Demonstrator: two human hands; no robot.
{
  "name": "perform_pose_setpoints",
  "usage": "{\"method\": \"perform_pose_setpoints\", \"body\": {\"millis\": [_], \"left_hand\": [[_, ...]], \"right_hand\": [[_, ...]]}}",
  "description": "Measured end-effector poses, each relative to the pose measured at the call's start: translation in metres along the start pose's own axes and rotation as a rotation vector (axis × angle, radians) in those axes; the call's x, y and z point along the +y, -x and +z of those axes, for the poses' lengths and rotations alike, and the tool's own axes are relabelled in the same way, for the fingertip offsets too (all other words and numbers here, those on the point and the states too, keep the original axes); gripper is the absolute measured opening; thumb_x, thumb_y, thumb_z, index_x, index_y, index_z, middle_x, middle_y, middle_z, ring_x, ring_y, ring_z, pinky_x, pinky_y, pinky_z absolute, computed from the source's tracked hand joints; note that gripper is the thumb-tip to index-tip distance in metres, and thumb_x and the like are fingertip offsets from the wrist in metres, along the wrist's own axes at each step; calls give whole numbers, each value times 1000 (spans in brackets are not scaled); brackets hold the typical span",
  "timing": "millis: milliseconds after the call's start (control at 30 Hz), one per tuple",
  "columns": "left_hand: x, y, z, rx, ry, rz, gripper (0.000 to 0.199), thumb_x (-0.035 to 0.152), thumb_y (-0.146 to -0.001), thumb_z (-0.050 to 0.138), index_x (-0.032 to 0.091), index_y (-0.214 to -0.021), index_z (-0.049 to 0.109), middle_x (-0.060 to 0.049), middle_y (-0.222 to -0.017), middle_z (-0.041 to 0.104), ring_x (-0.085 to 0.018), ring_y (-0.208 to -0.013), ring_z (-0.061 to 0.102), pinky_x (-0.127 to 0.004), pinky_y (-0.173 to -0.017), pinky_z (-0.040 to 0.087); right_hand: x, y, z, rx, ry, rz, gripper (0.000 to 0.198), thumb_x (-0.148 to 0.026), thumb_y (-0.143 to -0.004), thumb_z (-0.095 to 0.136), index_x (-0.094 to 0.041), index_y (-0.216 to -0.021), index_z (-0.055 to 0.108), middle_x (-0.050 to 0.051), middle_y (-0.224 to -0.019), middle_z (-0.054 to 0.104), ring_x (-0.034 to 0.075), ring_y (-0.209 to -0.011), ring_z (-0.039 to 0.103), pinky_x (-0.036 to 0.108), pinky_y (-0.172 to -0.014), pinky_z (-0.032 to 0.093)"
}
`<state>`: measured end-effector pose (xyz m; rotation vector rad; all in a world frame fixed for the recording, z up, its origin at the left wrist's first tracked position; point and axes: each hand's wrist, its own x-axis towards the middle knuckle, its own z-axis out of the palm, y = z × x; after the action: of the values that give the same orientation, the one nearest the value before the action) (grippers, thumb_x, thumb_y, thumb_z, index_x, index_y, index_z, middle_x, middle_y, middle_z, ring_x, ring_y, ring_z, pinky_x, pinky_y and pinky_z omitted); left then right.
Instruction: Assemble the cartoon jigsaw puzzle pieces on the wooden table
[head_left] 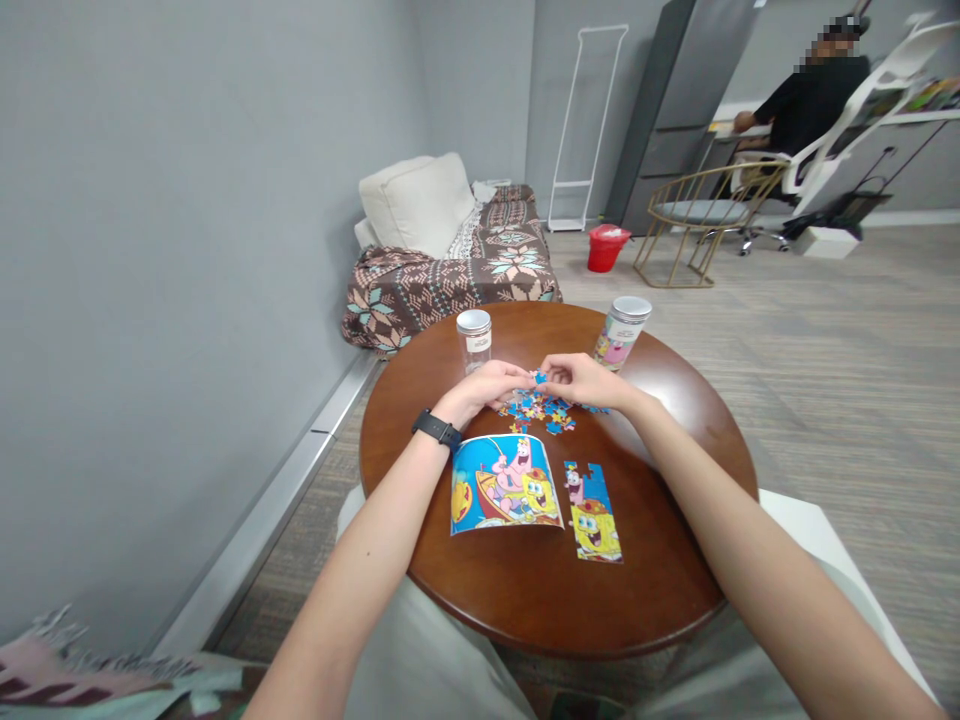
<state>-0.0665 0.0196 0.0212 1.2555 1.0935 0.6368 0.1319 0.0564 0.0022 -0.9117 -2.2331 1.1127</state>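
Observation:
My left hand [491, 385], with a black band on its wrist, is over the left side of a loose pile of puzzle pieces [536, 407]. Its fingers are drawn together, and whatever they hold is hidden. From the other side, my right hand [586, 380] pinches a blue puzzle piece [541, 378] close to the left fingertips. Nearer to me lies a slightly curled picture sheet [506, 485] with cartoon figures in a boat. To its right is a joined strip of puzzle [595, 520], showing a yellow and a pink figure.
A lidded clear jar [474, 335] stands beyond my left hand, another jar [622, 330] beyond my right, both on the round wooden table [525, 610]. Behind are a covered sofa [480, 270], a red bin [606, 248], a gold-framed chair [701, 212] and a seated person [814, 105].

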Motion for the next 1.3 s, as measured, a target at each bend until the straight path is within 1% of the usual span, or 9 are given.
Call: {"method": "perform_pose_setpoints", "body": {"millis": [100,267,433,567,700,867,1000,1300], "left_hand": [[0,-1,0,2,7,2,21,30,-74,74,14,-72,60,12,-41,27,-1,-37,18,-18,-40,9],[0,-1,0,16,13,-9,16,27,-76,71,14,-74,62,12,-42,26,-1,-37,17,-19,-40,9],[1,1,0,-5,35,1,22,22,-80,65,15,-63,53,11,-42,26,-1,-36,16,-18,-39,8],[5,3,2,31,32,3,22,17,-83,59,15,-62,51,11,-42,25,-1,-35,16,-19,-38,7],[7,4,4,53,41,-8,25,17,-83,59,15,-60,50,11,-42,25,-1,-35,16,-19,-38,7],[9,5,4,65,46,-11,24,17,-84,59,15,-61,52,11,-42,24,-1,-35,15,-19,-39,7],[9,6,4,41,32,-11,24,21,-82,63,14,-61,53,11,-42,26,-1,-35,16,-19,-39,8],[5,3,3,2,19,-7,21,20,-83,63,14,-64,56,11,-42,25,-1,-35,17,-19,-39,8]], "right_hand": [[-3,0,0,2,-7,-6,31,-44,-74,66,-17,-84,55,-3,-59,56,10,-48,49,25,-50,41],[-7,2,-2,12,13,-52,32,-37,-75,66,-17,-98,56,-3,-62,59,11,-52,52,24,-53,42],[-7,3,-3,-34,-6,-39,31,-36,-79,61,-17,-104,57,1,-69,64,13,-55,55,26,-52,44],[-8,3,-3,-26,-16,-36,31,-38,-78,63,-17,-100,56,-1,-65,62,13,-53,54,26,-52,44],[-11,3,-3,-6,-18,-41,30,-38,-75,66,-18,-94,55,-2,-62,60,12,-54,54,25,-52,43],[-10,3,-2,8,-33,-40,28,-35,-73,68,-18,-91,54,-2,-64,61,11,-53,53,24,-53,43],[-10,2,-2,5,-29,-22,30,-38,-72,69,-19,-88,53,-2,-64,62,11,-53,53,25,-53,43],[-12,2,0,14,-21,-7,36,-44,-67,73,-18,-80,51,-3,-61,58,11,-54,51,24,-53,42]]}}
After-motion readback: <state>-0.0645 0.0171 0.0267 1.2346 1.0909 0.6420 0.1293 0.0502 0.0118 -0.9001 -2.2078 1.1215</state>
